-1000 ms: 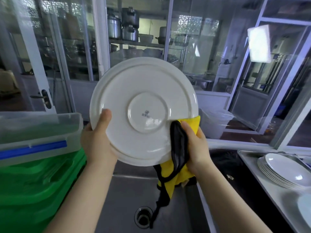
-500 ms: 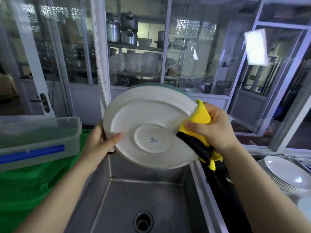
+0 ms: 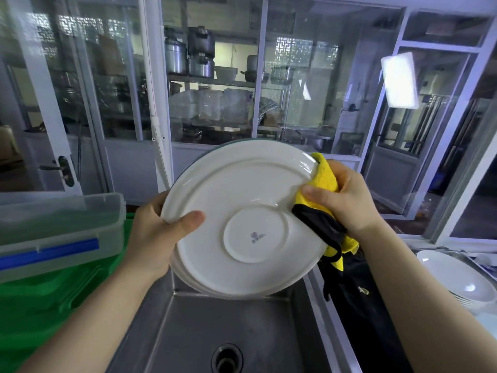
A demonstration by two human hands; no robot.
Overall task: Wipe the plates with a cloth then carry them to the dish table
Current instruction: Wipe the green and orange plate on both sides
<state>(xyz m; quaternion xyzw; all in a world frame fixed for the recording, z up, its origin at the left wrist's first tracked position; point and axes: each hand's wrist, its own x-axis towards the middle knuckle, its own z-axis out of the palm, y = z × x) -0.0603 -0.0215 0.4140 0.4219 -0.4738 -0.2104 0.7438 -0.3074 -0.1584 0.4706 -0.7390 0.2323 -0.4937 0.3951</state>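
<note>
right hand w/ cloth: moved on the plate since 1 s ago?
Yes. The right hand with the cloth went from the plate's lower right rim up to its upper right rim, judged against the maker's mark.

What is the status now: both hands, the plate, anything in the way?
Left hand grips plate rim, underside facing camera. Right hand pinches yellow cloth on right rim. Plate held above sink; nothing blocking.

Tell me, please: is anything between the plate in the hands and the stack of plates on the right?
Nothing visible blocks it. The plate is held over the sink by the left hand, and the right hand presses the yellow cloth on its edge. Between it and the stack of plates is only the sink's rim.
</note>
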